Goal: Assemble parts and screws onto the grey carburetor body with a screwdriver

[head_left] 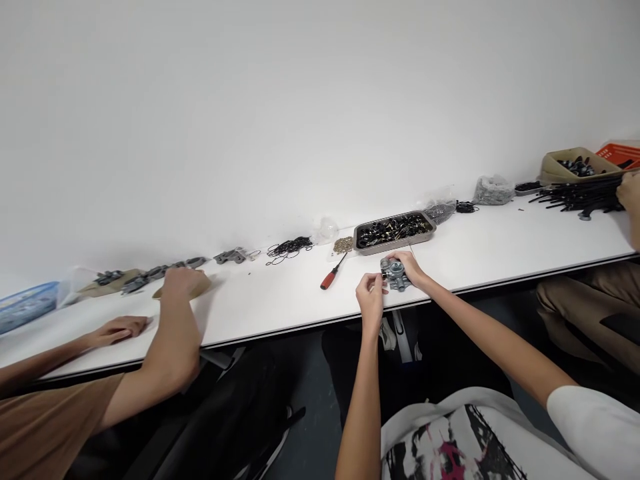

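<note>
Resting near the front edge of the long white worktable (pixel 500 250) is a small grey cast-metal valve body with a round port (pixel 395 274), held between both of the person's hands. The right hand (pixel 411 265) lies over the top and far side of the part, fingers curled down and clamped on it. The left hand (pixel 371 297) is at the near left side of the part, thumb and fingertips pinched together on a small dark piece at its left end; what that piece is cannot be told.

Just left of the part lies a screwdriver with a red handle and black shaft (pixel 332 274), pointing away toward a small heap of brass-coloured pieces (pixel 343 245). Directly behind the part stands a shallow grey metal tray filled with black and brass small parts (pixel 393 231). A loose pile of thin black rubber rings (pixel 289 249) lies further left along the wall.

At the left, a co-worker in a brown sleeve has one hand (pixel 181 279) on a tan sheet beside a row of grey metal castings (pixel 150 273), the other hand (pixel 119 329) flat on the table. At the far right, another person's hand (pixel 630 192) touches a bundle of black plastic strips (pixel 580 192), near a tan tray (pixel 575 167) and an orange crate (pixel 623 155).
</note>
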{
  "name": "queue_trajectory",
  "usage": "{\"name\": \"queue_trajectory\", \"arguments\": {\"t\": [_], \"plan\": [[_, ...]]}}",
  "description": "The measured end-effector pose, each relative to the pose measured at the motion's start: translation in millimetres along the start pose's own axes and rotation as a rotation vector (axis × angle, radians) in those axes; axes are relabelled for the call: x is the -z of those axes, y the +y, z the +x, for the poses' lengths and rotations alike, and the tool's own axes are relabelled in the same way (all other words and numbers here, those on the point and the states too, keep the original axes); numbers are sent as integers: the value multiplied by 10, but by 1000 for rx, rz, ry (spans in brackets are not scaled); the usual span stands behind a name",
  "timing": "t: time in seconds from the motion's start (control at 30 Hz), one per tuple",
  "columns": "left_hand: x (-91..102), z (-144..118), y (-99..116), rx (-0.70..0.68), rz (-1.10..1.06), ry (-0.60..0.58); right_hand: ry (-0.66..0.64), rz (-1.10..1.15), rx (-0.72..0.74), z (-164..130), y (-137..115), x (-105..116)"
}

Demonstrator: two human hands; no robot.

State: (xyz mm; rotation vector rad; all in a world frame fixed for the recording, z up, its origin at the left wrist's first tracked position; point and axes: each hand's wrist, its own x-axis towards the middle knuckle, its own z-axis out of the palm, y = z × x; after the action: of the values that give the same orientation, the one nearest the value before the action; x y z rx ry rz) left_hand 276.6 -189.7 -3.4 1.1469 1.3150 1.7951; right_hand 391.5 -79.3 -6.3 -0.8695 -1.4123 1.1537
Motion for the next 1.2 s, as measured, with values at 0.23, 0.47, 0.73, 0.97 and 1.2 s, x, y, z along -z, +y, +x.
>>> {"name": "queue_trajectory", "arguments": {"t": [0.23, 0.47, 0.73, 0.97, 1.2], "plan": [[84, 58, 89, 56, -1, -70, -11, 9, 1, 24, 40, 9], [125, 91, 61, 56, -30, -102, -2, 15, 5, 65, 102, 3], [163, 130, 71, 78, -40, -152, -14, 16, 33, 70, 116, 17], [183, 132, 26, 4, -42, -154, -13, 41, 91, -8, 29, 2], [171, 69, -23, -131, -47, -129, -5, 25, 275, -153, -137, 19]]}}
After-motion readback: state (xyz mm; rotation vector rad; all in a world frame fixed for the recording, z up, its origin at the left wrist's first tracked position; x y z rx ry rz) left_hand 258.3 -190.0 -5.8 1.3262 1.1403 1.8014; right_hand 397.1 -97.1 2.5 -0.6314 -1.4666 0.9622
